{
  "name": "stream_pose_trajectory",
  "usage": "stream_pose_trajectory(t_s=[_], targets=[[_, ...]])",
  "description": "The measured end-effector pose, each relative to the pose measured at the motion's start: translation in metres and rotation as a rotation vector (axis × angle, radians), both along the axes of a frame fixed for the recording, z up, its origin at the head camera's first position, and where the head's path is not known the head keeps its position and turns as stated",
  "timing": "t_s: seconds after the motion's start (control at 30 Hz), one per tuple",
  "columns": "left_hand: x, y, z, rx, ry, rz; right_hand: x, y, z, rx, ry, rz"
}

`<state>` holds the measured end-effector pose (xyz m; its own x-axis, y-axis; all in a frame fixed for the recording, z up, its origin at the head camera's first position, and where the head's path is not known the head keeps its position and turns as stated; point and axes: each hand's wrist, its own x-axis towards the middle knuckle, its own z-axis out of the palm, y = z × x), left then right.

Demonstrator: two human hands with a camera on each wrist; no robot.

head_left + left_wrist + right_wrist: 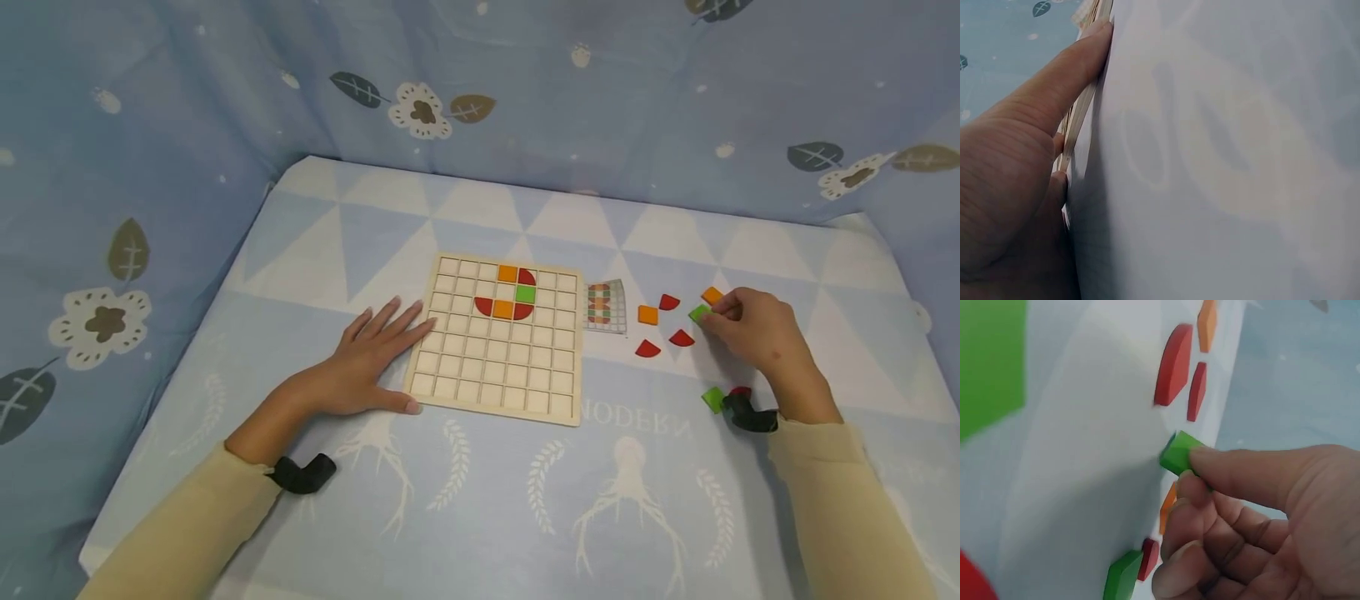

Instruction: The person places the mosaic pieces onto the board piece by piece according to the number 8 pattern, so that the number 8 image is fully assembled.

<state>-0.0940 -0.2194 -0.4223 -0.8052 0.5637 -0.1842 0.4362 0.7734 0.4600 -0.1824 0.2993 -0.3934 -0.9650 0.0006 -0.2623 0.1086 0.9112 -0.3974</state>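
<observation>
Right of the wooden grid board (497, 367), on the patterned cloth (480, 500), the right hand (757, 329) pinches a green square tile (699, 313) between thumb and curled fingers, its edge lifted off the cloth in the right wrist view. Just beside it lie an orange square tile (712, 295), another orange square tile (648, 315) and three red quarter-circle pieces (648, 349). A second green tile (713, 399) lies nearer the wrist. A pattern card (606, 306) touches the board's right edge. Orange, red and green pieces fill a few upper cells of the board. The left hand (367, 358) lies flat, fingers straight, against the board's left edge. Mirrored lettering on the cloth reads roughly "MODERN".
</observation>
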Motion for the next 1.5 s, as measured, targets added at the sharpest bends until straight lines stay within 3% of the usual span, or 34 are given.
stream_pose_trajectory(t_s=[0.13,0.43,0.67,0.9,1.07,1.27,1.5], targets=[[0.0,0.002,0.002,-0.013,-0.018,0.007,0.002,-0.011,0.005,-0.032,0.11,0.025],[0.0,0.002,0.002,-0.021,-0.027,0.019,-0.011,-0.073,0.036,-0.097,0.156,0.179],[0.002,0.002,0.0,-0.014,-0.029,0.025,-0.028,-0.133,0.041,-0.166,0.239,0.369],[0.002,0.002,0.003,0.001,-0.019,0.014,-0.047,-0.188,0.034,-0.183,0.196,0.562],[0.0,-0.001,0.004,0.004,-0.008,0.009,-0.053,-0.222,0.029,-0.181,0.152,0.637],[-0.001,-0.001,0.005,0.007,-0.006,0.003,-0.056,-0.249,0.021,-0.159,0.116,0.689],[-0.001,-0.001,0.001,0.012,-0.005,0.006,-0.066,-0.248,0.009,-0.199,0.065,0.692]])
